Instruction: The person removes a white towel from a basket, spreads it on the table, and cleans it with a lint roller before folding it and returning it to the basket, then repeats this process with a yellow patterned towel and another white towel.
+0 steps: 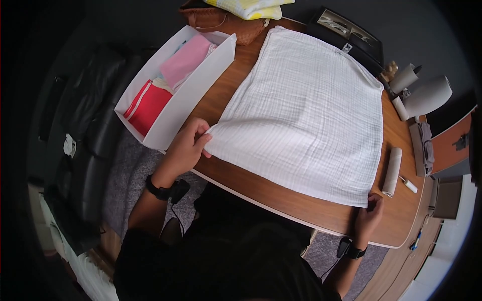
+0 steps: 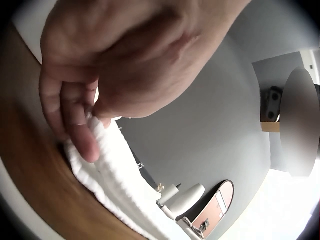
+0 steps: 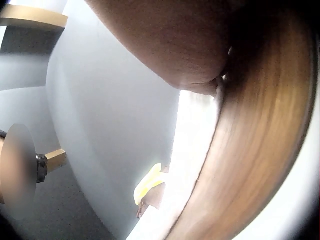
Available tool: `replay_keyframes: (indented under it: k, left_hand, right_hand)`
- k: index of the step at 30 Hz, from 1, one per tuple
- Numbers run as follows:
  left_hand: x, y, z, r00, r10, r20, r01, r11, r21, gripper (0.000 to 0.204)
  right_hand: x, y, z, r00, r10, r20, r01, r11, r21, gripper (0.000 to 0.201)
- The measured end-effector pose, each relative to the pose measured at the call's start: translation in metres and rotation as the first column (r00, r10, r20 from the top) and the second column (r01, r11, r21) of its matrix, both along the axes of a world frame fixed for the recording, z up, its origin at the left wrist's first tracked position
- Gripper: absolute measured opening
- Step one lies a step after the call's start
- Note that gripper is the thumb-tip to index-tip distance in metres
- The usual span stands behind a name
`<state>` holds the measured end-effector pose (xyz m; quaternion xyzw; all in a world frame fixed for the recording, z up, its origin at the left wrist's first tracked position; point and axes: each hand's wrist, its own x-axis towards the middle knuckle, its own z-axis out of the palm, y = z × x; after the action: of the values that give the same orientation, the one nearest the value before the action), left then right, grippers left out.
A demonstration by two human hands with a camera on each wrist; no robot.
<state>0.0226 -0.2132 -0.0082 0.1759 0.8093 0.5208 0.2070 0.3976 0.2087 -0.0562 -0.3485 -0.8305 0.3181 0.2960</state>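
- So the white cloth [image 1: 311, 110] is lying spread out on the bench [image 1: 281, 193], running away from the person, with its near edge stretched between the two hands.
- Left hand [image 1: 187, 146]: fingers [image 2: 85, 145] pinching the near left corner, pretty clear in the left wrist view. That corner looks a bit lifted, with a soft ridge running in from it.
- Right hand [image 1: 369, 218]: fingers curled at the near right corner, and I'd say they're pinching it, though the right wrist view hides the actual tips.
- No real long axis to go by, it's squarish. The line that matters is that near edge, corner to corner, roughly along the bench's near side.
- Neither hand is nearer, each has its own corner. The far edge is well away from both, straight ahead.
- White box [image 1: 198, 98] sits just beyond the left hand; a pale roll [image 1: 392, 171] lies near the right one.
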Motion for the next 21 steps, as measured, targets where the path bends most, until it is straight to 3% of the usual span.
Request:
replay_keyframes:
  k: [4,10,13,21]
  left_hand:
    - [0.000,0.000,-0.006,0.977,-0.008,-0.214,0.020,0.998,0.055,0.019]
    - [-0.004,-0.002,-0.005,0.972,-0.051,-0.228,0.065,0.996,0.055,0.020]
    - [-0.003,0.000,-0.001,1.000,0.000,-0.003,0.001,0.997,0.084,0.017]
    - [0.003,0.001,0.012,0.990,-0.005,0.142,-0.028,0.973,0.231,0.009]
  right_hand:
    - [0.001,0.001,-0.002,1.000,0.002,-0.002,-0.002,1.000,-0.005,0.026]
    - [0.000,0.000,-0.001,1.000,0.001,-0.008,-0.001,1.000,-0.012,0.026]
    - [0.000,-0.001,0.000,1.000,0.010,-0.019,-0.010,1.000,-0.019,0.027]
    - [0.002,0.001,-0.004,0.999,0.019,-0.040,-0.022,0.998,-0.062,0.026]
